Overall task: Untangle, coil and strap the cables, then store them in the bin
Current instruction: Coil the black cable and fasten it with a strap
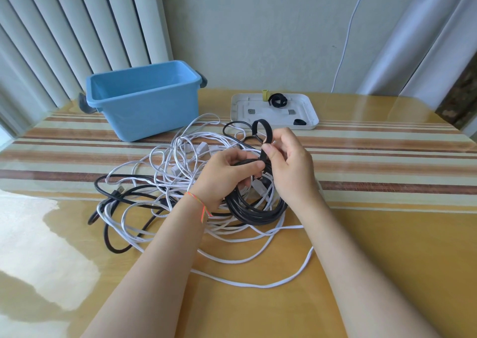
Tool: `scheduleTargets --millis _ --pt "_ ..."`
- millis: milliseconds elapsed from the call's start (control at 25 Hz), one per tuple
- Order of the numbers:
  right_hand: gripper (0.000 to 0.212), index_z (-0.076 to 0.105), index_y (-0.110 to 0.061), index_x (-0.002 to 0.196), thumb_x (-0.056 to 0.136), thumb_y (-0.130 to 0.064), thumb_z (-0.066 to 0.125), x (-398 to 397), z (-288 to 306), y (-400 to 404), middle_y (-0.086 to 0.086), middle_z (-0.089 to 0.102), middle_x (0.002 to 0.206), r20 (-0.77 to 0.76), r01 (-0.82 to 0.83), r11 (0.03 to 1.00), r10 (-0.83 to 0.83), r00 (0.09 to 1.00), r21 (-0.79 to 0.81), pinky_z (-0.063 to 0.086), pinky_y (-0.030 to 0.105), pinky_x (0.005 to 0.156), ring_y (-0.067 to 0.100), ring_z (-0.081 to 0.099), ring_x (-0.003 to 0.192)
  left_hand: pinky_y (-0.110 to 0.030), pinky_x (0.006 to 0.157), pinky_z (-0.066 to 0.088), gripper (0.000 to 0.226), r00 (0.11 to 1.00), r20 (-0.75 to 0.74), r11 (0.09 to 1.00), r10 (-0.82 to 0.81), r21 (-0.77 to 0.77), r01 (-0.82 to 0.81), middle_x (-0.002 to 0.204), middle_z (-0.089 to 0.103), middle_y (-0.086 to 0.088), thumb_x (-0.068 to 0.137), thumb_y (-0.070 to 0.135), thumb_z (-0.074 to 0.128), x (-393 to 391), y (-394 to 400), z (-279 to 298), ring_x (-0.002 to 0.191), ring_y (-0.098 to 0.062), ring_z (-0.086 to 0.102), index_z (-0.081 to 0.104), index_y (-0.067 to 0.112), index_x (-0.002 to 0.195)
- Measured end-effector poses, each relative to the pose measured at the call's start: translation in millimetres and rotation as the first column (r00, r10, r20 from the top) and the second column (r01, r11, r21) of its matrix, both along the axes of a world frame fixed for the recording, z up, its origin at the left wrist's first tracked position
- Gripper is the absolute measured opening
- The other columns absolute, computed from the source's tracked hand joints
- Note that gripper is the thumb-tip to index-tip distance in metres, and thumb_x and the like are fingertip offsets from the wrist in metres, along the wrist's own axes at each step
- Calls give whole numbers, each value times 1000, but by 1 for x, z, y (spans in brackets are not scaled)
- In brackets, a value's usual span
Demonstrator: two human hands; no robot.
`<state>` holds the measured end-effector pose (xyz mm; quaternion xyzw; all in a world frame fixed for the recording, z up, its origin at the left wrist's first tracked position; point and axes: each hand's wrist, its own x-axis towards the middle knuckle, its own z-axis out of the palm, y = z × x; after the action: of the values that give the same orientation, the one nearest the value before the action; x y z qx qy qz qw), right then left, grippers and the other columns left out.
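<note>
A coiled black cable (pixel 254 210) hangs above the table's middle, gripped at its top by my left hand (pixel 227 176). My right hand (pixel 289 164) pinches a black strap (pixel 263 133) that loops up above the coil's top. Beneath and to the left lies a tangle of white cables (pixel 175 183) mixed with another black cable (pixel 111 195). The blue bin (pixel 144 100) stands open and empty at the back left.
A white tray (pixel 307 110) behind the hands holds a yellow strap (pixel 264 95) and more black straps (pixel 277 100). A white cord (pixel 346 41) hangs down the wall behind. Curtains flank both sides. The striped table (pixel 387 183) is glossy.
</note>
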<state>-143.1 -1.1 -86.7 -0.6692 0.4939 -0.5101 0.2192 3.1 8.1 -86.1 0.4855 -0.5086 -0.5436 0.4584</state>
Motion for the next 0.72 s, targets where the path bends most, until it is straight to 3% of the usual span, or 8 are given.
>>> scheduleTargets --millis 80,160,360,600,720 --pt "6 56 -12 101 97 -16 57 0 3 1 -8 59 77 -32 -3 1000 4 999 13 41 18 60 7 56 72 -21 50 39 18 999 -51 1000 -4 19 5 80 69 -14 86 7 73 1 1 1 58 -17 50 67 2 103" --pt "7 57 -13 99 96 -18 60 -3 4 0 -6 61 78 -35 -20 998 22 999 52 44 18 64 6 58 73 -22 50 38 15 998 -61 1000 -7 26 8 76 66 -12 85 4 72 1 0 1 59 -16 50 68 7 99" --pt "4 63 -19 91 90 -18 67 -10 7 -5 3 70 86 67 -77 979 66 996 189 54 41 81 19 66 84 -22 46 36 18 999 -55 1000 -2 14 3 67 58 -5 84 -6 66 0 -2 -1 57 -16 47 68 11 90" --pt "9 64 -14 98 89 -16 68 -11 9 -5 3 71 88 120 -72 974 46 992 216 56 42 84 19 68 86 -18 52 40 18 999 22 999 -31 -19 32 71 63 2 83 11 77 0 -1 0 58 -12 51 69 10 99" --pt "7 66 -15 93 88 -16 70 -12 10 -5 3 72 85 143 -76 971 44 989 225 56 42 83 18 69 83 -20 56 44 20 999 42 998 -23 -53 25 75 65 -7 82 15 78 1 0 -2 64 -18 52 67 12 98"
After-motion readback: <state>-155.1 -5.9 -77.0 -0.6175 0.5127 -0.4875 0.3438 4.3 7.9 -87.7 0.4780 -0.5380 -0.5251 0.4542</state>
